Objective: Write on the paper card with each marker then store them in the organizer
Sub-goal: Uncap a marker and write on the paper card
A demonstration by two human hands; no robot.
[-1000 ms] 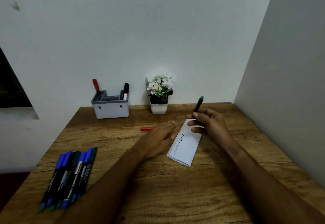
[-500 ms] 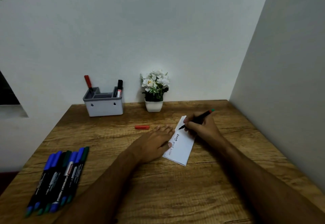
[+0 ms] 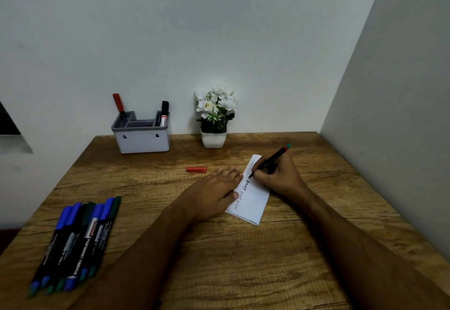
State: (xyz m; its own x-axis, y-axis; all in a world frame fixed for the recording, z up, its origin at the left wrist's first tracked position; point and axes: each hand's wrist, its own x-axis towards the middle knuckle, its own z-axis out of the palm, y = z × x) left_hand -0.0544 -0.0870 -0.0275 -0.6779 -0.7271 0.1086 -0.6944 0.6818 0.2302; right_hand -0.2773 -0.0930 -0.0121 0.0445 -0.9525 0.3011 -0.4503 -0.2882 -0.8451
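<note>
Right now your right hand (image 3: 277,176) pinches a black marker (image 3: 270,160), its tip touching the far part of the paper card (image 3: 253,200) on the wooden table (image 3: 243,261). Your left hand (image 3: 214,190) lies flat with straight fingers, pressing the card's left edge. A red cap (image 3: 196,169) lies just beyond that hand. At the back, the grey organizer (image 3: 140,134) holds two markers upright. More markers (image 3: 75,244) lie side by side near the table's left front edge.
</note>
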